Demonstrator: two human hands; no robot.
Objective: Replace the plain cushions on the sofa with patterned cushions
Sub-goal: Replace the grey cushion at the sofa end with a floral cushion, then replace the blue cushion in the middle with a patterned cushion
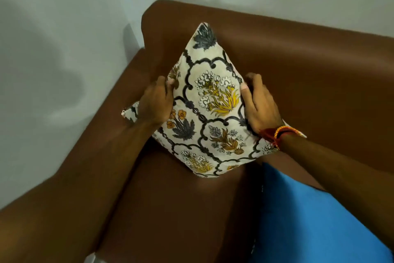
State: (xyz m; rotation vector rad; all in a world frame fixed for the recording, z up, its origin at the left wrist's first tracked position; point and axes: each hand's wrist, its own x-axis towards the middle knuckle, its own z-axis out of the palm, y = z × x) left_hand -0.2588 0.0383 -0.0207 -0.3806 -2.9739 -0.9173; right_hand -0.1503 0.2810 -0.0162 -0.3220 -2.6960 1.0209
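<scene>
A white patterned cushion with grey, yellow and brown flowers stands on one corner in the left corner of the brown sofa, leaning against the backrest. My left hand presses its left edge and my right hand presses its right edge, thumbs on the front face. A plain blue cushion lies on the seat at the lower right, partly under my right forearm.
The sofa's left armrest runs along the left, close to a pale wall. The backrest stands against the same pale wall behind. A bare stretch of brown seat lies in front of the patterned cushion.
</scene>
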